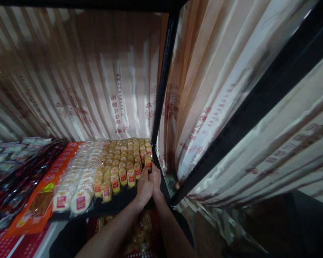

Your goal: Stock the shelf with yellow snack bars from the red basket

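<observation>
Both hands meet at the right front corner of a dark shelf (115,205). My left hand (144,186) and my right hand (156,179) are pressed together, fingers closed round a small yellow snack pack with a red label (148,162). That pack stands at the right end of rows of the same yellow packs (123,157). To their left lie rows of pale round cakes in clear wrap (80,179).
An orange packet row (43,195) and dark packets (13,182) fill the shelf's left. A black upright post (161,93) stands right behind the hands. Pale printed curtains (218,89) hang behind and to the right. More goods show on a lower level (140,233).
</observation>
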### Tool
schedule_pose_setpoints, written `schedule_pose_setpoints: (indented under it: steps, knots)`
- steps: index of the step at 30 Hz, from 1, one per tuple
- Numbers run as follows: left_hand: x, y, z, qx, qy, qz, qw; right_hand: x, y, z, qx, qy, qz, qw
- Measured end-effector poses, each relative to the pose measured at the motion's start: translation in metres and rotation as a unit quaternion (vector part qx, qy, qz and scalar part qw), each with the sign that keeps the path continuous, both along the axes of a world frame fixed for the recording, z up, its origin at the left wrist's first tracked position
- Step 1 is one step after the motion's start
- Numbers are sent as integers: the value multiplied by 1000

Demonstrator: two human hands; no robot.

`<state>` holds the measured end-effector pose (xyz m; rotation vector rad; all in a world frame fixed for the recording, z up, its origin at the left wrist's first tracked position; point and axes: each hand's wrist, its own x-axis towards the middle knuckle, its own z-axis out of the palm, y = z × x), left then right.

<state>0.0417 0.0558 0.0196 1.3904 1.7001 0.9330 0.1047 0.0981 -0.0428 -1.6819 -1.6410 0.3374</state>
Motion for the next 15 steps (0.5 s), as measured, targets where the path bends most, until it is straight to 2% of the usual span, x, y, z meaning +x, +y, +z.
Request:
schedule_pose_setpoints:
  steps: [9,15]
  knots:
    - [-4,6,6,-28,0,-22,999,-3,20,-16,21,-24,-2,1000]
    - [-4,10,-8,-18,8,-23,1000,-1,14,-25,63,-17,-1,998]
